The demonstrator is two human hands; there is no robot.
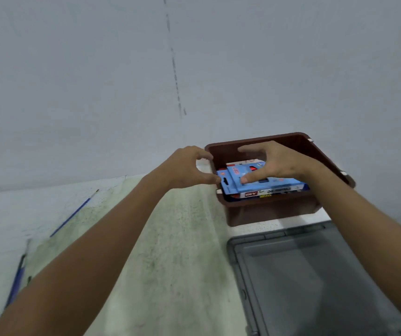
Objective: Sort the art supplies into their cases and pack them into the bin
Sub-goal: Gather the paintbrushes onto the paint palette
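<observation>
A brown bin (267, 209) stands at the back right of the table against the wall. Inside it lie stacked flat cases, with a light blue case (264, 186) on top and a white "DIY" box (267, 192) under it. My left hand (184, 168) curls round the bin's left rim, index finger at the far corner and thumb by the blue case's left end. Over the bin hovers my right hand (274, 166); its thumb presses on top of the blue case, and its arched fingers hold nothing.
A grey plastic lid or tray (315, 282) lies in front of the bin at the lower right. Two blue paintbrushes (73, 213) (16, 282) lie on the left of the table, beside a pale green mat (170, 251). A white wall rises behind.
</observation>
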